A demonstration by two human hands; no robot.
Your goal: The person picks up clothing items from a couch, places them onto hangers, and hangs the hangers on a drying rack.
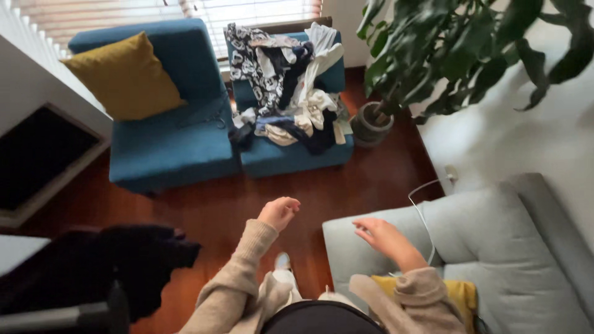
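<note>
While you stand looking down, both hands hang in the air with nothing in them.

Left hand: your left hand (279, 212) is raised over the dark red wooden floor (247, 198), fingers (289, 203) curled loosely inward, holding nothing.

Right hand: your right hand (378, 236) hovers just above the near end of the grey sofa (495, 247), fingers spread narrow and pointing left, palm down (touching or just clear of the cushion, cannot tell).

Sleeves: both arms wear a beige knitted sweater (235, 284).

Nearest thing: the grey sofa lies under the right hand; a yellow cloth (461, 294) sits by your right elbow on it.

Cable: a white cable (424, 210) runs from a wall socket (451, 173) down across the sofa.

Laundry pile: a heap of mixed clothes (288, 80), patterned, white and dark, lies on the right blue armchair (291, 154), well apart from both hands.

Other chair: the left blue armchair (173, 136) carries a mustard cushion (127, 77).

Plant: a large-leaved potted plant (445, 49) stands beside the laundry chair, pot on the floor.

Lower left: a dark garment (136, 260) is draped over something there (what it covers is unclear).
</note>
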